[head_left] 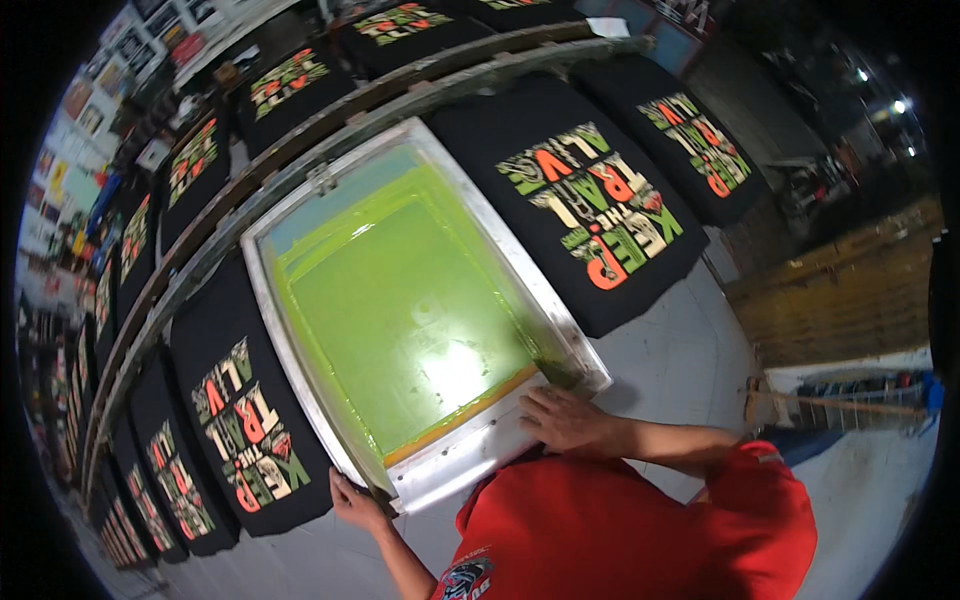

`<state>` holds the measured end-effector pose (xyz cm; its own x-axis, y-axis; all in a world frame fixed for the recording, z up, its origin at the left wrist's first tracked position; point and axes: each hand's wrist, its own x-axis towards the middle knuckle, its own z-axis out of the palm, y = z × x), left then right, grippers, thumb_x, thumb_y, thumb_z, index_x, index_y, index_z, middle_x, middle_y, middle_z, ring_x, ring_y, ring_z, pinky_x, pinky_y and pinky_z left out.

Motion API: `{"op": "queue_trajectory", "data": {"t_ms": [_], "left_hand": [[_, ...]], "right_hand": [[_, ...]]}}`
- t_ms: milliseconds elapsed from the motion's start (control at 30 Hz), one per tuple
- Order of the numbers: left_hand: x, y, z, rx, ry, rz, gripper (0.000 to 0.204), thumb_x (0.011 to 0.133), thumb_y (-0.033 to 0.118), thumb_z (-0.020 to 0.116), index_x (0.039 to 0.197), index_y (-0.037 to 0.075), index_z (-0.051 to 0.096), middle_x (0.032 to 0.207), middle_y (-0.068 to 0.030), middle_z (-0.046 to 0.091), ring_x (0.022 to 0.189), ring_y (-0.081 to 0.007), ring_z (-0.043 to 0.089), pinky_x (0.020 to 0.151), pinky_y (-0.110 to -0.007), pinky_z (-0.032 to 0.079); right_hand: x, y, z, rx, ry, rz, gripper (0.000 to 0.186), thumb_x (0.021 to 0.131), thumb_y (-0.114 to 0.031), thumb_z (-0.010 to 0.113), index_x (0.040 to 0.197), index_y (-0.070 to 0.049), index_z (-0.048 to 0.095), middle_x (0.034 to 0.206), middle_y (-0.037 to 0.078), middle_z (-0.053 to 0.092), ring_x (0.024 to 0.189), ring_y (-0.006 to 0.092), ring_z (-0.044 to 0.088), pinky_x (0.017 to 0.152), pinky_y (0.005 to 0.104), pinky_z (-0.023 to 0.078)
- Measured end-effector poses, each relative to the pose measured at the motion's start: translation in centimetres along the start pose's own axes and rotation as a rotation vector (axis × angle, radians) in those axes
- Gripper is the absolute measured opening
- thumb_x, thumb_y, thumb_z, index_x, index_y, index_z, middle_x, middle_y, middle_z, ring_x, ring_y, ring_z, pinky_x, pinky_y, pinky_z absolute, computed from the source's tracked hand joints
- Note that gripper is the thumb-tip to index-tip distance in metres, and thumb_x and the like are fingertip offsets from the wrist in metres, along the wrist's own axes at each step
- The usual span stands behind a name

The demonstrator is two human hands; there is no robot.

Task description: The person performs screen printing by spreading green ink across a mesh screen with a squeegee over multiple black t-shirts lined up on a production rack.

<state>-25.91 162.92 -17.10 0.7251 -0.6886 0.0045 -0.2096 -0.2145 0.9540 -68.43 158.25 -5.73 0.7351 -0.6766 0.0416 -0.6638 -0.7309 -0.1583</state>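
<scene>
Head: left hand (356, 503) and right hand (562, 418) touch frame (497, 250).

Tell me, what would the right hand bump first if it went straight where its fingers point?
Probably the near silver bar of the frame: the right hand points leftward over it, toward the green panel. Hand and bar may be touching; depth is unclear.

Under scrn (400, 300): hidden | far blk tee (530, 18): cut, top | red tee (640, 535): cut, btm
</scene>
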Motion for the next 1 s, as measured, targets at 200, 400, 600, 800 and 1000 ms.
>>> {"op": "queue_trajectory", "data": {"t_ms": [200,400,600,800,1000], "left_hand": [[-2.1,9.5,1.6,-0.038,-0.052,0.156,0.041,0.107,0.018,0.055,0.136,-0.011,0.057,0.121,-0.0188,0.072,0.109,-0.0262,0.068,0.102,-0.038,0.05],[-2.6,17.9,3.1,0.625,-0.807,0.791,0.077,0.07,0.031,0.089,0.136,0.002,0.063,0.109,-0.0177,0.069,0.104,-0.0345,0.064,0.095,-0.047,0.05],[0.6,15.3,4.4,0.727,-0.895,0.744,0.061,0.074,0.023,0.086,0.13,0.008,0.068,0.098,-0.0134,0.07,0.091,-0.0327,0.067,0.082,-0.045,0.055],[2.7,16.1,5.1,0.747,-0.841,0.779,0.03,0.063,0.01,0.083,0.092,0.009,0.075,0.092,-0.0068,0.073,0.09,-0.0289,0.068,0.077,-0.041,0.057],[13.9,18.9,12.6,0.709,-0.712,0.881,0.04,0.064,0.01,0.086,0.103,0.01,0.075,0.092,-0.0145,0.07,0.087,-0.0354,0.069,0.074,-0.047,0.056]], "right_hand": [[0.7,-1.3,1.0,-0.182,-0.032,0.067,0.013,0.088,-0.02,0.059,0.094,-0.01,0.065,0.094,0.006,0.063,0.099,0.025,0.061,0.085,0.0392,0.047],[5.3,3.2,-2.1,0.101,0.07,0.122,0.028,0.075,-0.016,0.073,0.099,-0.007,0.064,0.094,0.008,0.065,0.096,0.0258,0.064,0.088,0.0409,0.047],[5.5,2.8,-0.6,-0.045,0.254,0.233,0.036,0.069,-0.013,0.077,0.102,-0.006,0.064,0.1,0.01,0.067,0.101,0.0273,0.064,0.095,0.0415,0.047],[5.9,2.9,-0.7,0.024,0.281,0.298,0.033,0.065,-0.005,0.076,0.096,-0.008,0.068,0.097,0.008,0.07,0.096,0.0263,0.067,0.098,0.0416,0.048],[17.2,11.5,-2.5,-0.067,0.374,0.362,0.023,0.066,-0.001,0.073,0.088,-0.008,0.069,0.093,0.008,0.071,0.094,0.0282,0.067,0.093,0.0467,0.047]]}}
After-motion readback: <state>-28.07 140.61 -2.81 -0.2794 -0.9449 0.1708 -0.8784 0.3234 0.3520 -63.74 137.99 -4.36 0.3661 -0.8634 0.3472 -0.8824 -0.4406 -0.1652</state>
